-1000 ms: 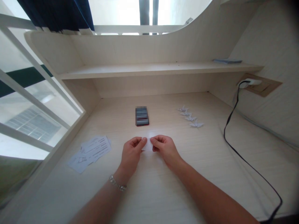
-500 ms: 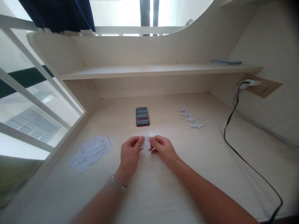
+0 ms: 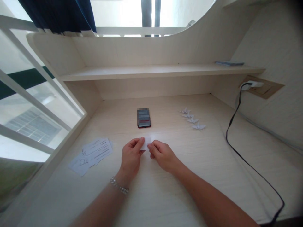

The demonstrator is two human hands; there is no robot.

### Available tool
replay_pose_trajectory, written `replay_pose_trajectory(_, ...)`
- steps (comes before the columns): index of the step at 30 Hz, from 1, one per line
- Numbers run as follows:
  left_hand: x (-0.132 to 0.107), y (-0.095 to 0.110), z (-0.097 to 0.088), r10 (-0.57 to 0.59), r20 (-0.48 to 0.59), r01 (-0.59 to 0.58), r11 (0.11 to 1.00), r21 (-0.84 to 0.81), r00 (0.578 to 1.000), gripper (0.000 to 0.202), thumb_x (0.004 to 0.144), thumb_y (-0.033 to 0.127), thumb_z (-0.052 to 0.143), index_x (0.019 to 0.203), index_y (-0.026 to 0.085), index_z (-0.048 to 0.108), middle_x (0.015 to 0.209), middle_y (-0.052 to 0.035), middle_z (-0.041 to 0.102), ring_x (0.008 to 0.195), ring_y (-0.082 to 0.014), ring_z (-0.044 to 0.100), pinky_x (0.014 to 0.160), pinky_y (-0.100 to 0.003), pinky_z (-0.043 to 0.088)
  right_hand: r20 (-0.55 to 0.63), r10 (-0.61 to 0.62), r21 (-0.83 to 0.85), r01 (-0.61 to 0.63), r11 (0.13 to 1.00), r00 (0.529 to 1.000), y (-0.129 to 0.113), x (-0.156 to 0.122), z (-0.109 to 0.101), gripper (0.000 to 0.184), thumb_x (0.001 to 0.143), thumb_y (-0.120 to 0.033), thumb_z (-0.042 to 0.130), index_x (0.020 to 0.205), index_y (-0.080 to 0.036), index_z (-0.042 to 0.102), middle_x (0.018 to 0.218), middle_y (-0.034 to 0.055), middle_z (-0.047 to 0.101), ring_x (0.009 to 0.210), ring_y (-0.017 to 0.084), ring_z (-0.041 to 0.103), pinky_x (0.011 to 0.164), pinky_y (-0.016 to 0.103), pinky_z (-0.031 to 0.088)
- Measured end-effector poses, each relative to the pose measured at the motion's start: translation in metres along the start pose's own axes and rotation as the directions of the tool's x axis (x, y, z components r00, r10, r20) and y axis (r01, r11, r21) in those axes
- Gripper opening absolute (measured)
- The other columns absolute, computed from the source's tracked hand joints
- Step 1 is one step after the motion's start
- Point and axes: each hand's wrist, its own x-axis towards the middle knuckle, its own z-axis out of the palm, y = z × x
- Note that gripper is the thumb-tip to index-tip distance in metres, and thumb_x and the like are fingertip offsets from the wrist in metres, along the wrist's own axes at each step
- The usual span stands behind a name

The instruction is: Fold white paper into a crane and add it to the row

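A small white piece of paper (image 3: 146, 142) is held just above the pale wooden desk (image 3: 165, 189), near its middle. My left hand (image 3: 130, 156) pinches the paper's left edge between thumb and forefinger. My right hand (image 3: 161, 154) pinches its right side, with the fingers curled close to the left hand. A metal bracelet (image 3: 119, 186) sits on my left wrist. A dark phone (image 3: 144, 118) lies flat on the desk just beyond the paper.
Several printed paper slips (image 3: 92, 154) lie at the left of the desk. A row of small folded paper cranes (image 3: 193, 119) lies at the right. A black cable (image 3: 239, 148) runs from a wall socket (image 3: 253, 84) along the right side. A shelf (image 3: 156, 71) crosses above.
My hands have drawn closer together on the paper, and the right hand has shifted slightly left. The paper shows smaller between the fingers.
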Motion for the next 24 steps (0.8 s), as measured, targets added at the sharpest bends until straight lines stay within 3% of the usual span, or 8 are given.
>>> replay_pose_trajectory(7, -0.0028, -0.0036, -0.0018, 0.069, 0.064, -0.078, 0.984, 0.158, 0.996, 0.022, 0.069, 0.035, 0.067, 0.076, 0.014, 0.065, 0.067, 0.0000, 0.061, 0.063, -0.0105, 0.055, 0.058, -0.022, 0.045, -0.057, 0.090, 0.357, -0.064, 0.932, 0.994, 0.0040, 0.0061, 0.0004, 0.027, 0.072, -0.044, 0.060, 0.068, -0.018, 0.054, 0.060, -0.0028, 0.053, 0.055, 0.012, 0.051, 0.054, 0.025, 0.045)
replay_pose_trajectory(16, -0.0011, 0.0031, -0.0047, 0.107, 0.080, -0.119, 0.979, 0.166, 0.991, 0.022, 0.062, 0.029, 0.072, 0.076, 0.014, 0.066, 0.074, -0.0034, 0.066, 0.066, -0.0127, 0.058, 0.059, -0.023, 0.046, -0.129, 0.021, 0.270, 0.015, 0.963, 0.991, -0.0053, 0.0027, -0.0052, 0.019, 0.072, -0.037, 0.063, 0.068, -0.018, 0.060, 0.059, -0.0016, 0.056, 0.056, 0.012, 0.051, 0.055, 0.025, 0.042)
replay_pose_trajectory(20, -0.0005, 0.0021, -0.0047, 0.053, 0.066, -0.065, 0.976, 0.207, 0.996, 0.021, 0.064, 0.032, 0.070, 0.074, 0.014, 0.067, 0.067, -0.0018, 0.063, 0.057, -0.0098, 0.053, 0.050, -0.020, 0.041, -0.112, 0.064, 0.314, -0.026, 0.949, 0.992, -0.0009, 0.0049, -0.0035, 0.021, 0.071, -0.038, 0.063, 0.069, -0.017, 0.061, 0.057, -0.0016, 0.055, 0.052, 0.011, 0.049, 0.051, 0.025, 0.040)
replay_pose_trajectory(24, 0.0002, 0.0010, -0.0033, 0.002, 0.097, -0.013, 0.993, 0.121, 0.995, 0.024, 0.068, 0.037, 0.066, 0.073, 0.013, 0.066, 0.063, -0.0012, 0.060, 0.055, -0.0096, 0.052, 0.050, -0.021, 0.042, -0.093, 0.141, 0.414, -0.091, 0.906, 0.986, 0.0042, 0.0077, -0.0022, 0.023, 0.068, -0.040, 0.065, 0.069, -0.017, 0.060, 0.057, -0.0013, 0.056, 0.051, 0.011, 0.050, 0.049, 0.025, 0.042)
